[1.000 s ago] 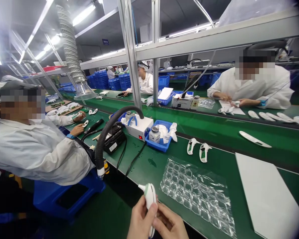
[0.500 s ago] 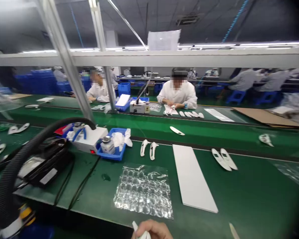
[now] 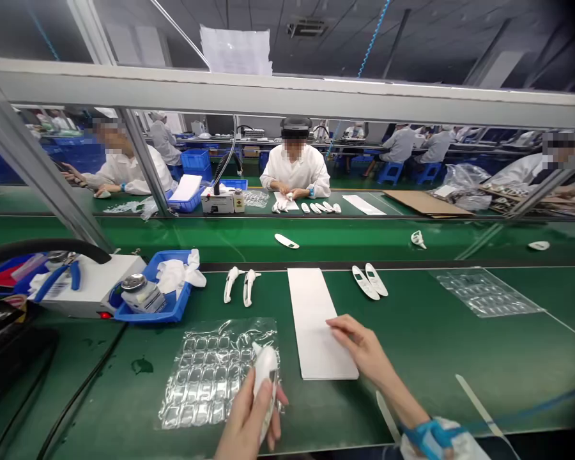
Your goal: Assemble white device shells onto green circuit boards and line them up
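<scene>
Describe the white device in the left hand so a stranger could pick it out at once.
On the green workbench, find the clear plastic blister sheet nearest the person. Over its right edge, the left hand grips a white handheld device. Unlike the white plastic parts lying on the bench, it is held upright in the hand.

Your left hand [image 3: 246, 409] is down low and closed, with the fingers wrapped around what it holds. Your right hand [image 3: 359, 345] is open and lies flat, with the fingers pointing to the left. Your right arm [image 3: 397, 390] reaches up from the bottom corner, and a blue band [image 3: 429, 436] sits on your wrist. Your two hands are apart
</scene>
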The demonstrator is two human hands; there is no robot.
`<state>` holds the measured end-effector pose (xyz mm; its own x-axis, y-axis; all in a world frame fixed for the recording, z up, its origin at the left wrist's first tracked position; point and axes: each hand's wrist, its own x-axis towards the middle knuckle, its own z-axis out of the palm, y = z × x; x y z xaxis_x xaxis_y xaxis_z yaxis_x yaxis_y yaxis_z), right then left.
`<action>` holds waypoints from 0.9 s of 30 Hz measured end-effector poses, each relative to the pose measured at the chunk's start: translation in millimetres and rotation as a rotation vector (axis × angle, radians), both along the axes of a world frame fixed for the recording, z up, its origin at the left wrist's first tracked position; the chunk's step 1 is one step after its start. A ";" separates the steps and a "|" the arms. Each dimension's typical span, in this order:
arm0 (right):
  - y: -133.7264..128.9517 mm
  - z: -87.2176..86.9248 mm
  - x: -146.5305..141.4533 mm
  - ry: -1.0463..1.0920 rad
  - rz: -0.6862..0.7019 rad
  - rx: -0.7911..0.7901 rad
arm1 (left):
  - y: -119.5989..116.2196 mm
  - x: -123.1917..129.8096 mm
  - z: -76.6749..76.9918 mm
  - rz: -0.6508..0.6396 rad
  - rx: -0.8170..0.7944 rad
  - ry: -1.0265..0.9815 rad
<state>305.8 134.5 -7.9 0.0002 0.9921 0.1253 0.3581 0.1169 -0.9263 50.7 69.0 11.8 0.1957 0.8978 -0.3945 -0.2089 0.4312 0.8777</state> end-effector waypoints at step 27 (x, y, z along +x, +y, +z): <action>9.6 -22.9 -35.8 -0.396 0.243 -0.028 | 92.8 61.4 -43.5 -0.013 0.133 0.031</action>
<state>270.0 144.1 -30.8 -0.2747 0.9606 0.0420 0.6502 0.2177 -0.7279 112.1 161.8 -31.7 0.1974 0.9401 -0.2780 -0.1762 0.3130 0.9333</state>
